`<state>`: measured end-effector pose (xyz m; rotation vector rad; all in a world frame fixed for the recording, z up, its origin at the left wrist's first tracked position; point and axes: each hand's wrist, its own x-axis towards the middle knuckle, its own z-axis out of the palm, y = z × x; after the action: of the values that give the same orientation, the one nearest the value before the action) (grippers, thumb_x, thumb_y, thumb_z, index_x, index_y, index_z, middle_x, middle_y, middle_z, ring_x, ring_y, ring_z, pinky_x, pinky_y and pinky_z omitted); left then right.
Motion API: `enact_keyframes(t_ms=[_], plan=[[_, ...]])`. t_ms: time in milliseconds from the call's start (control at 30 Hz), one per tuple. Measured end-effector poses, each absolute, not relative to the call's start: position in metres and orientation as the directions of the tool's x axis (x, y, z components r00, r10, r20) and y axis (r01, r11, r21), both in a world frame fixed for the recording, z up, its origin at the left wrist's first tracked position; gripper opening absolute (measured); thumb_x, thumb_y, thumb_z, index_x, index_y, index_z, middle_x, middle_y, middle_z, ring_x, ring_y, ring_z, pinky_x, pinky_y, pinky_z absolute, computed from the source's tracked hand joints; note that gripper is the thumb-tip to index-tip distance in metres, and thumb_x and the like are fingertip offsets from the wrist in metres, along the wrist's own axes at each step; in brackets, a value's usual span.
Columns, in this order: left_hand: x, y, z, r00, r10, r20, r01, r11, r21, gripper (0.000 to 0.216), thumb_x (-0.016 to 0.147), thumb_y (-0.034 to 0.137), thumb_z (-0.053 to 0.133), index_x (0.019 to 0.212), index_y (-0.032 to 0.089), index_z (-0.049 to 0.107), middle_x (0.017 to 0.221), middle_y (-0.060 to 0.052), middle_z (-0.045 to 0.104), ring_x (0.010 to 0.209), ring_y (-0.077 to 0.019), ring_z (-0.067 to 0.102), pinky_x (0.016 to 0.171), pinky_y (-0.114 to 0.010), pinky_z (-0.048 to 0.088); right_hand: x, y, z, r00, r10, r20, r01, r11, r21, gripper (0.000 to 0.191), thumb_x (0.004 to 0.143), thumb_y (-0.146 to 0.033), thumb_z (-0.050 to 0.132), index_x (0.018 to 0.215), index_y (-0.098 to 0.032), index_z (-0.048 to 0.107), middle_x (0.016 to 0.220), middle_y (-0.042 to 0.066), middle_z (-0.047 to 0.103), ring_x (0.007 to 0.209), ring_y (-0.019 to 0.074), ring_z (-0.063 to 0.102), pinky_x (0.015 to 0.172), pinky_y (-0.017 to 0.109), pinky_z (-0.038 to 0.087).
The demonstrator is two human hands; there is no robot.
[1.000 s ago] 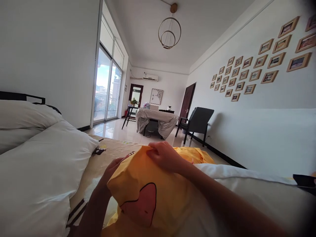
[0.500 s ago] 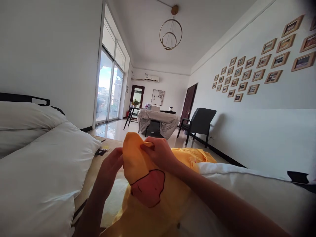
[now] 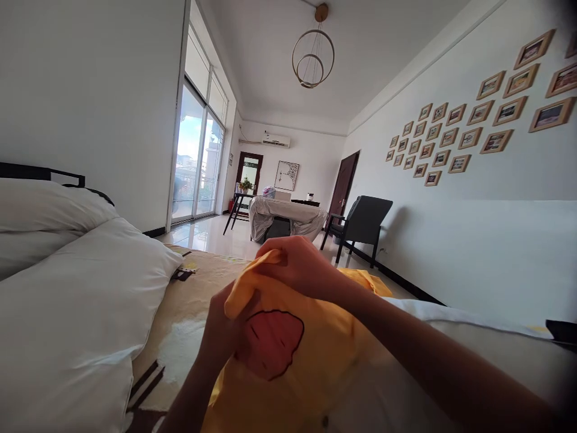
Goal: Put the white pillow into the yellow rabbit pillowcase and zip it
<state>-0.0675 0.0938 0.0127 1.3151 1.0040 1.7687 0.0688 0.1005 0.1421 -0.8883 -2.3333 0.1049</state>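
Note:
A yellow pillowcase [image 3: 306, 367] with a red shape outlined in black is bunched up in front of me over a white pillow [image 3: 451, 361]. My right hand [image 3: 297, 267] is closed on the top edge of the yellow fabric, fingers pinching it. My left hand [image 3: 223, 328] sits lower and to the left, its fingers tucked under the fabric's folded edge, gripping it. More yellow fabric [image 3: 365, 281] lies behind my right wrist.
Two big white pillows [image 3: 67, 300] lie at the left on a patterned beige bed sheet [image 3: 189, 307]. Beyond the bed are a glossy floor, a covered table [image 3: 286, 216], a dark armchair [image 3: 360, 225] and a wall of framed pictures.
My right hand has lifted the fabric's top edge slightly higher. My left hand has moved right and down, closing under the fabric's fold.

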Motion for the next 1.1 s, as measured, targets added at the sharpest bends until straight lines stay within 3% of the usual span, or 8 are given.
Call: enact_keyframes(t_ms=[100,200,333,500,733,833,933,1100], plan=[[-0.072,0.093,0.015,-0.247,0.887,0.390,-0.144,-0.431,0.891,0.041,0.068,0.051,0.073,0.083,0.013,0.068,0.073,-0.004,0.069,0.069,-0.0195,0.061,0.058,-0.025,0.048,0.076,0.106,0.151,-0.565,0.636,0.526,0.612,0.750,-0.249,0.019,0.080,-0.031,0.063,0.068,-0.016,0.061,0.057,-0.005,0.048,0.057,0.0081,0.041,0.056,0.023,0.028],[-0.070,0.092,0.016,-0.192,0.926,0.324,-0.253,-0.366,0.896,0.048,0.066,0.056,0.073,0.082,0.011,0.067,0.068,-0.005,0.068,0.069,-0.0222,0.064,0.057,-0.026,0.049,0.082,0.113,0.156,-0.543,0.663,0.515,0.656,0.718,-0.234,0.040,0.084,-0.035,0.057,0.051,-0.018,0.040,0.051,-0.007,0.027,0.052,0.0065,0.026,0.052,0.025,0.020],[-0.069,0.084,0.018,-0.051,0.943,0.328,-0.360,-0.324,0.875,0.050,0.061,0.048,0.078,0.090,0.009,0.069,0.083,-0.011,0.072,0.080,-0.0273,0.067,0.065,-0.030,0.054,0.081,0.113,0.156,-0.528,0.693,0.491,0.667,0.696,-0.267,0.047,0.086,-0.034,0.052,0.050,-0.019,0.024,0.052,-0.006,0.018,0.052,0.0063,0.019,0.050,0.026,0.017],[-0.073,0.070,0.023,-0.106,0.936,0.337,-0.389,-0.351,0.852,0.047,0.057,0.038,0.080,0.094,0.010,0.070,0.088,-0.011,0.073,0.084,-0.0293,0.068,0.071,-0.033,0.055,0.071,0.104,0.152,-0.583,0.671,0.458,0.597,0.737,-0.318,0.045,0.087,-0.036,0.051,0.053,-0.020,0.025,0.054,-0.006,0.020,0.053,0.0067,0.020,0.049,0.025,0.018],[-0.077,0.073,0.025,-0.308,0.833,0.460,-0.013,-0.487,0.873,0.029,0.062,0.039,0.078,0.071,0.015,0.065,0.063,-0.002,0.065,0.061,-0.0202,0.060,0.051,-0.026,0.046,0.073,0.094,0.156,-0.677,0.626,0.388,0.550,0.780,-0.300,0.035,0.087,-0.035,0.051,0.058,-0.018,0.040,0.056,-0.006,0.033,0.054,0.0072,0.031,0.051,0.023,0.025],[-0.079,0.076,0.026,-0.288,0.860,0.420,-0.117,-0.468,0.876,0.038,0.062,0.039,0.078,0.089,0.014,0.069,0.080,-0.005,0.072,0.078,-0.0241,0.066,0.062,-0.028,0.051,0.078,0.095,0.156,-0.670,0.651,0.357,0.608,0.757,-0.240,0.017,0.080,-0.029,0.059,0.070,-0.017,0.055,0.064,-0.003,0.049,0.062,0.0100,0.043,0.057,0.024,0.030],[-0.079,0.076,0.028,-0.175,0.920,0.351,-0.298,-0.390,0.872,0.049,0.060,0.037,0.080,0.100,0.013,0.067,0.091,-0.008,0.073,0.088,-0.0276,0.068,0.070,-0.030,0.053,0.082,0.099,0.152,-0.643,0.691,0.332,0.675,0.715,-0.181,0.017,0.076,-0.023,0.061,0.063,-0.017,0.052,0.059,-0.005,0.044,0.058,0.0090,0.039,0.055,0.024,0.028],[-0.077,0.078,0.025,-0.067,0.946,0.317,-0.358,-0.319,0.878,0.050,0.054,0.030,0.082,0.098,0.013,0.066,0.101,-0.011,0.072,0.099,-0.0308,0.066,0.079,-0.034,0.054,0.080,0.105,0.143,-0.584,0.708,0.396,0.657,0.700,-0.281,0.011,0.078,-0.022,0.061,0.069,-0.016,0.058,0.061,-0.004,0.051,0.060,0.0099,0.044,0.058,0.024,0.031]])
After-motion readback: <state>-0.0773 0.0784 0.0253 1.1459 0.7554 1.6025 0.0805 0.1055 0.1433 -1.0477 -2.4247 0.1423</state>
